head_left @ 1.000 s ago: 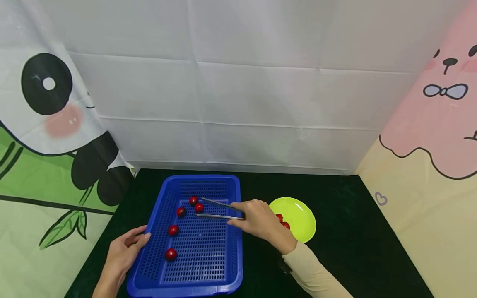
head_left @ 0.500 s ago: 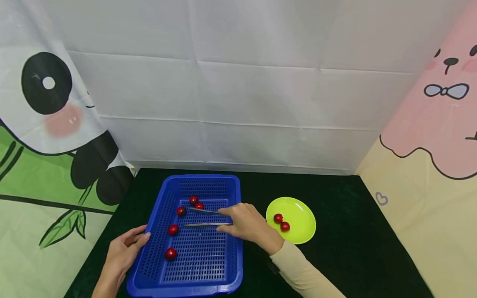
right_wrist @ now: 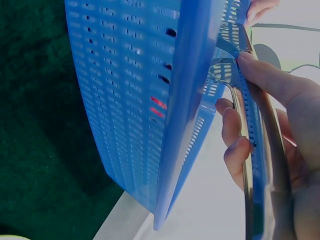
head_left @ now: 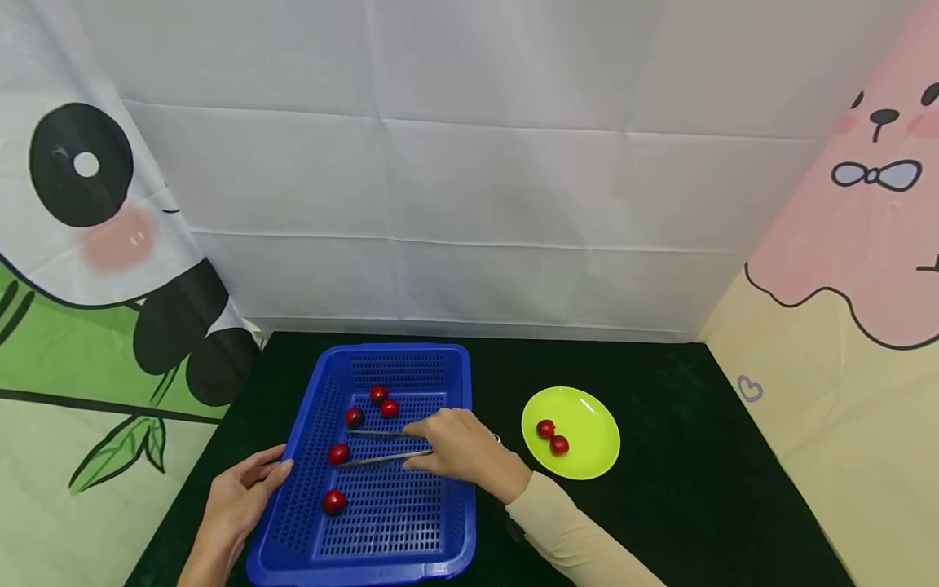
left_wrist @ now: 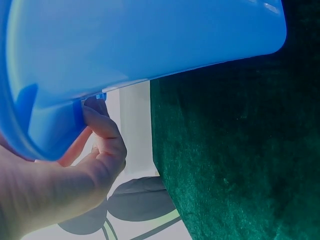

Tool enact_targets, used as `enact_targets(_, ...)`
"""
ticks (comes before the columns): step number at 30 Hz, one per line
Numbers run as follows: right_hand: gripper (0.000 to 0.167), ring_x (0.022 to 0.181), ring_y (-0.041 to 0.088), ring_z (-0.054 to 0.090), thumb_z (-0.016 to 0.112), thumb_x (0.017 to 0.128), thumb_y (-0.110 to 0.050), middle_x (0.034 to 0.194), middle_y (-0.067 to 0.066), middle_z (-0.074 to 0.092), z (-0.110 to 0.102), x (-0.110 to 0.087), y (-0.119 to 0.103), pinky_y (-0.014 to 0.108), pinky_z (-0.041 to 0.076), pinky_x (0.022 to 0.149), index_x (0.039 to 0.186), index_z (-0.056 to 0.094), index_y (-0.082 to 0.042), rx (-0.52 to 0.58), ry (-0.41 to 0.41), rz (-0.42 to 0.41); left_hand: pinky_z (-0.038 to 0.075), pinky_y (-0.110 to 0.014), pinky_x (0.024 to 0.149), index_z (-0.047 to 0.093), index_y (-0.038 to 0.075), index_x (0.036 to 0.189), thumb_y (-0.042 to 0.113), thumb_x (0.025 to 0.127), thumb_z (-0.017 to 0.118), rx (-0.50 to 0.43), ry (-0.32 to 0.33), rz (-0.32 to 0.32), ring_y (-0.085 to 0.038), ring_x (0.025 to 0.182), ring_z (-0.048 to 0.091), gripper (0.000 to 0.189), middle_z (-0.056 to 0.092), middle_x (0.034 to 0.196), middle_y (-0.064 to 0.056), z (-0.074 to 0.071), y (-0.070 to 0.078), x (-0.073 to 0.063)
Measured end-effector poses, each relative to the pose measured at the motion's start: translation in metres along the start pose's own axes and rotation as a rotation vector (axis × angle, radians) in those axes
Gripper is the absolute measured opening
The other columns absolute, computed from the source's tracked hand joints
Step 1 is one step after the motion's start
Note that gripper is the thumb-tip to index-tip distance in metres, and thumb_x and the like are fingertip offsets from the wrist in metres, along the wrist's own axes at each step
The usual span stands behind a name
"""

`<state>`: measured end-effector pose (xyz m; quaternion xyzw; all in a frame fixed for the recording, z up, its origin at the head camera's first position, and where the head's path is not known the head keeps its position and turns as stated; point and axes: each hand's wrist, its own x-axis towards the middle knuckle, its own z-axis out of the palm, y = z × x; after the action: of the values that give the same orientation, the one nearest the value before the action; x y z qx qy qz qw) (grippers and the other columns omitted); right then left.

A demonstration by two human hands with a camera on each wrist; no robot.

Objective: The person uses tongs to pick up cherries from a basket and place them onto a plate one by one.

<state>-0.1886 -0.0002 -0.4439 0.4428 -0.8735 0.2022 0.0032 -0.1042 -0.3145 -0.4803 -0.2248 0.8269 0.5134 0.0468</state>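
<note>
Since the first frame, the right hand [head_left: 460,448] has brought the metal tongs [head_left: 385,459] nearer the person, away from the rear right fruit [head_left: 390,408] they straddled then; the fruits themselves lie much as they did.

Closest in, the left hand [head_left: 238,499] grasps the left rim of the blue basket [head_left: 359,573], fingers bent under it in the left wrist view. Inside lies the nearest fruit [head_left: 333,501], red and round (cherry tomatoes, by the look of them), with nothing touching it. Just beyond, the tong tips stand spread beside the second fruit [head_left: 338,453]; whether they touch it I cannot tell. The right hand grips the tongs firmly along both arms. Farther back are the third fruit [head_left: 354,417], the rear right fruit and the farthest fruit [head_left: 378,395].

Across the dark green counter [head_left: 682,465], right of the basket, the lime plate [head_left: 597,420] bears two fruits [head_left: 559,444] side by side.

So the split is five in the basket, two on the plate, none lifted: I judge the work part done, though which way the fruits travel is not certain. Behind everything hangs a white curtain [head_left: 477,179].
</note>
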Motion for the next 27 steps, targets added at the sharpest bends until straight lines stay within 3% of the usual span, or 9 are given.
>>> enact_targets(5,0.042,0.049,-0.004,0.044,0.082,0.09,-0.035,0.075,-0.007,0.067,0.005,0.005,-0.006,0.008,0.035,0.047,0.122,0.077,-0.009,-0.014,-0.025,-0.021,0.059,-0.039,0.078,0.049,-0.003,0.148,0.036,0.102,0.065,0.005,0.006,-0.007,-0.022,0.097,0.07,0.062,0.069,0.123,-0.023,-0.001,-0.002,0.001)
enact_targets(16,0.042,0.053,-0.002,0.043,0.083,0.088,-0.037,0.083,-0.007,0.073,0.015,0.013,-0.018,0.01,0.034,0.049,0.122,0.077,-0.012,-0.055,-0.079,-0.031,0.059,-0.033,0.074,0.049,-0.004,0.148,0.033,0.102,0.066,-0.027,0.006,-0.007,-0.017,0.092,0.07,0.061,0.073,0.118,-0.017,-0.001,-0.001,0.0)
enact_targets(22,0.039,0.057,-0.005,0.049,0.083,0.089,-0.035,0.101,-0.003,0.078,0.022,0.014,-0.021,0.006,0.04,0.055,0.121,0.078,-0.013,-0.025,-0.117,-0.03,0.057,-0.03,0.071,0.048,-0.005,0.148,0.032,0.102,0.066,-0.043,0.002,0.0,-0.014,0.09,0.07,0.061,0.074,0.115,-0.015,0.0,0.0,0.0)
enact_targets(27,0.038,0.061,-0.007,0.053,0.083,0.089,-0.033,0.107,-0.004,0.078,0.027,0.013,-0.023,0.005,0.043,0.06,0.121,0.078,-0.014,-0.017,-0.137,-0.033,0.059,-0.032,0.072,0.048,-0.005,0.148,0.032,0.103,0.066,-0.049,-0.002,-0.007,-0.015,0.09,0.07,0.062,0.073,0.116,-0.016,0.001,0.002,0.0)
